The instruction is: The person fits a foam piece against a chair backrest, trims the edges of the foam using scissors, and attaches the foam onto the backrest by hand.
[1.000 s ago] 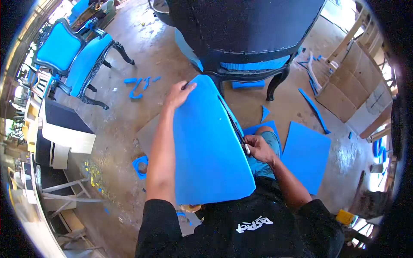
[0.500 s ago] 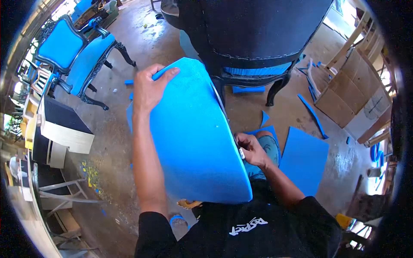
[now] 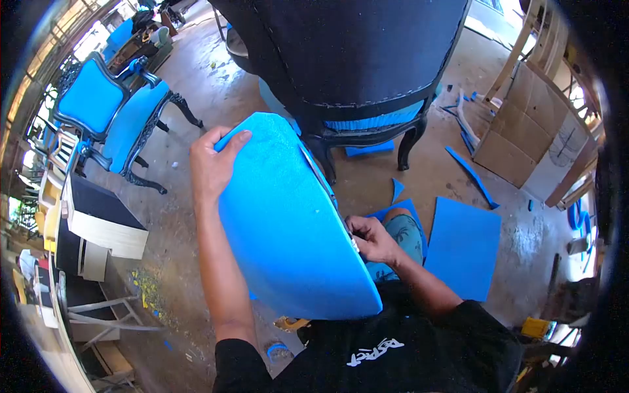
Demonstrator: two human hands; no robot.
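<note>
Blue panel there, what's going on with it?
A person is holding the blue panel up in front of them. The left hand grips its upper left edge. The right hand is at its right edge, but what those fingers have there is mostly hidden. A dark chair stands just ahead, and a blue sheet lies on the floor to the right.

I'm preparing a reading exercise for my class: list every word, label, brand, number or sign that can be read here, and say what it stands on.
"RESPECT": in white, stylised letters on the black shirt.
Dark marking on the cardboard: too blurred to read.
No other text is readable.
</note>
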